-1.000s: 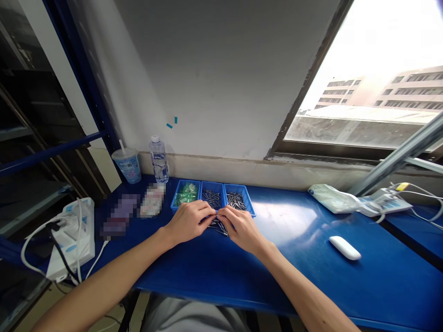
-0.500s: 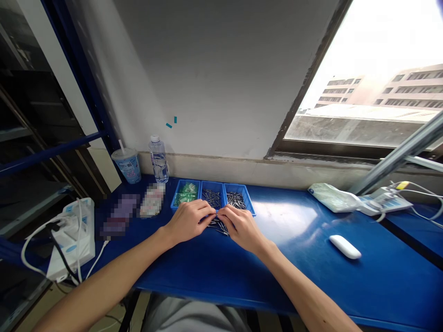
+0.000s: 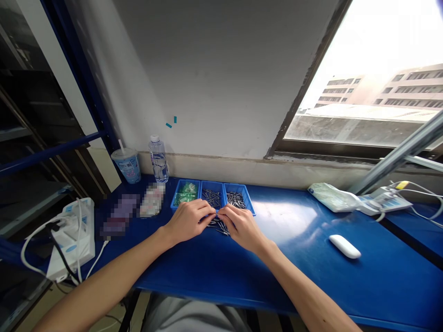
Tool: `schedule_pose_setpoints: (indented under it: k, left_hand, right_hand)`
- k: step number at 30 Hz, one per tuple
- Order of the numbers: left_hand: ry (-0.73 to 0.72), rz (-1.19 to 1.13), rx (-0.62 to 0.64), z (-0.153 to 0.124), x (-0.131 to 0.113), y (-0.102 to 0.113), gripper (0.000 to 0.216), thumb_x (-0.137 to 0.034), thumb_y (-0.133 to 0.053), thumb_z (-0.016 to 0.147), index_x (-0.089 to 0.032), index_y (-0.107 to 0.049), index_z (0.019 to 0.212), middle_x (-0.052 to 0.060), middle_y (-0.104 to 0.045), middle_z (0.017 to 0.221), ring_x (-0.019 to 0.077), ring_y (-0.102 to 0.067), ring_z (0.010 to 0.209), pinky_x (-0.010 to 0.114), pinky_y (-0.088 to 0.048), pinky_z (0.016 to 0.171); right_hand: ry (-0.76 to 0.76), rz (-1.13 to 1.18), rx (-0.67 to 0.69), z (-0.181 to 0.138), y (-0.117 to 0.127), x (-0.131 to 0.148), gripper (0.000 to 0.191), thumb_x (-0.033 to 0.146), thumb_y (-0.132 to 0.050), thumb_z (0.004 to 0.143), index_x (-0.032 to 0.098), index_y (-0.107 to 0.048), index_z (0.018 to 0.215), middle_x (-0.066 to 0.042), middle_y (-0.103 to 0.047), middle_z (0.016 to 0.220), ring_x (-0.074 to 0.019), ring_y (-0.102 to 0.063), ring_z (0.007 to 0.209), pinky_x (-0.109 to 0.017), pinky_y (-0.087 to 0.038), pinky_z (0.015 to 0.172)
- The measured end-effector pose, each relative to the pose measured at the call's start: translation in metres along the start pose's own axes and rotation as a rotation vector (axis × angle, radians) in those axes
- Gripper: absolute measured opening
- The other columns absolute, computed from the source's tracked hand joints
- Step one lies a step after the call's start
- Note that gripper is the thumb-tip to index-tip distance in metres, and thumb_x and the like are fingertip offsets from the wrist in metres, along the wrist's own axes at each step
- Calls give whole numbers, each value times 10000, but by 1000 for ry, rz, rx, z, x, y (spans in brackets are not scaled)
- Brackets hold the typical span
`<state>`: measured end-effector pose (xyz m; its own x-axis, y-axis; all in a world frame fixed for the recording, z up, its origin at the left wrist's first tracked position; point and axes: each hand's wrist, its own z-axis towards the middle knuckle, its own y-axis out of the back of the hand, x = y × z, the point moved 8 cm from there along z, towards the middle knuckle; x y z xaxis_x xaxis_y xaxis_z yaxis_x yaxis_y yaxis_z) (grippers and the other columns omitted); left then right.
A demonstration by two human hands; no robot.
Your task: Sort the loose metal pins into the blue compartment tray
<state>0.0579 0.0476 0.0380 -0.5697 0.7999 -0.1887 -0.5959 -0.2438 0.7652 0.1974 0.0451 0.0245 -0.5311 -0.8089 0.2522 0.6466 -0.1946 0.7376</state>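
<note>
My left hand (image 3: 189,218) and my right hand (image 3: 241,224) meet fingertip to fingertip just in front of three blue bins. Both are closed in a pinch; whatever lies between the fingertips is too small to make out. Beneath them, several thin metal pins (image 3: 221,228) lie loose on the blue table. Green and clear small parts (image 3: 187,194) fill the left bin (image 3: 176,190). Dark slender metal pieces (image 3: 211,198) lie in the middle bin (image 3: 212,185). More metal pieces (image 3: 236,200) are heaped in the right bin (image 3: 245,191). My hands cover the bins' front edges partly.
At the back left stand a lidded cup (image 3: 127,167) and a water bottle (image 3: 158,161). A power strip (image 3: 74,240) with cables sits at the left. To the right are a white oval case (image 3: 345,246), a plastic packet (image 3: 332,197) and another power strip (image 3: 387,201).
</note>
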Motion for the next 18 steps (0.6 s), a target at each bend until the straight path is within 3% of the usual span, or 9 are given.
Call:
schedule_pose_setpoints:
  k: [10,18]
  left_hand:
    - [-5,-9,2,0,0,0,151,-266,-583,1063,-203,-718,1039,24,-759,966,175,-719,893,288,-522,728]
    - [-8,2,2,-1,0,0,154,-269,-582,1061,-201,-718,1039,24,-756,960,176,-713,879,294,-523,724]
  right_hand:
    - [4,-7,1,0,0,-1,273,227,-383,1135,204,-629,1018,-46,-680,884,-146,-605,671,-273,-423,617]
    - [5,-9,-6,0,-1,2,160,230,-440,1117,210,-599,1119,-51,-720,939,-168,-662,726,-287,-456,656]
